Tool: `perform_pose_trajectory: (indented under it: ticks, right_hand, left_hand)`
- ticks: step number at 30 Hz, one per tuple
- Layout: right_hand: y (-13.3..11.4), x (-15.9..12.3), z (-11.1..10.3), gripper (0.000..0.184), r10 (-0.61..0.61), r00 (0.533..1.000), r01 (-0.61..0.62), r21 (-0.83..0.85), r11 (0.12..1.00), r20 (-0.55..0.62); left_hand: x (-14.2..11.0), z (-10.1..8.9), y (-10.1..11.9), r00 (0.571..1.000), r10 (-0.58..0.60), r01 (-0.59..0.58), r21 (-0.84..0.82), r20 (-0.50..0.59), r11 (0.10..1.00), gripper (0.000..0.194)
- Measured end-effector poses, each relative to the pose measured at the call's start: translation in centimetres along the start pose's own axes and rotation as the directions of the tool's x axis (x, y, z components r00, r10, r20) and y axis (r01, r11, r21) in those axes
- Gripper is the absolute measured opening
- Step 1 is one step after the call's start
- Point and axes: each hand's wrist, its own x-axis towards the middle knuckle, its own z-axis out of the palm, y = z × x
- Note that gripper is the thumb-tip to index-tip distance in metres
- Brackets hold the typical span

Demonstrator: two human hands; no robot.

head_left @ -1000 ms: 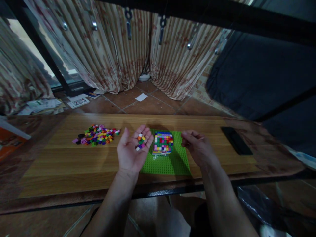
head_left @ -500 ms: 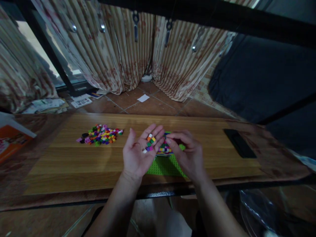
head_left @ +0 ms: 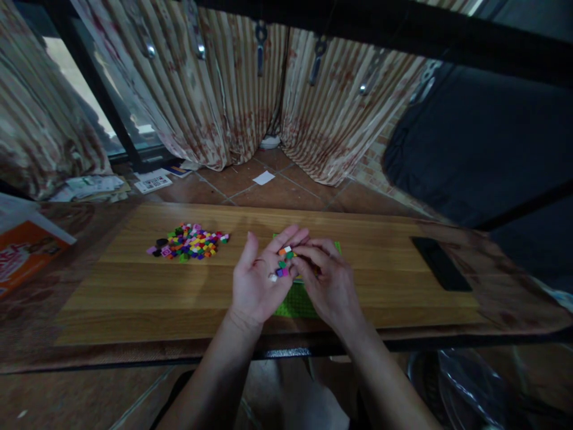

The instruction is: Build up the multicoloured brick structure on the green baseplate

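Note:
My left hand (head_left: 257, 280) is palm up with its fingers stretched out, holding several small building bricks (head_left: 282, 272) in white, orange, green, purple and pink. Over its fingers, my right hand (head_left: 329, 278) has thumb and fingertips closed on a small yellow building brick, mostly hidden by them. A green studded baseplate (head_left: 295, 301) lies on the wooden board beneath both hands. Its middle, where other coloured bricks sit, is largely covered by my right hand.
A pile of mixed small bricks (head_left: 192, 242) lies left on the wooden board (head_left: 134, 298). A black phone-like slab (head_left: 441, 263) rests at the right. An orange and white box (head_left: 33, 251) stands at the far left. Striped curtains (head_left: 237, 89) hang behind.
My right hand has moved left, from above the baseplate to the bricks in my left palm, and its fingertips now touch the yellow one. The view has shifted slightly.

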Motion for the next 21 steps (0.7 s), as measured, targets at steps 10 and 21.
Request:
perform_pose_trajectory:
  ticks: [10, 21]
  right_hand:
    - [3.2, 0.5, -3.2, 0.011, 0.073, 0.997, -0.071, 0.064, 0.995, -0.037]
    - [2.5, 0.4, -4.2, 0.01, 0.085, 0.977, -0.058, -0.137, 0.989, 0.197]
  left_hand:
    - [0.9, -1.4, 1.3, 0.932, 0.142, -0.182, -0.092, -0.333, 0.979, 0.035]
    - [1.5, -1.9, 0.8, 0.908, 0.03, -0.002, 0.067, -0.418, 0.998, 0.017]
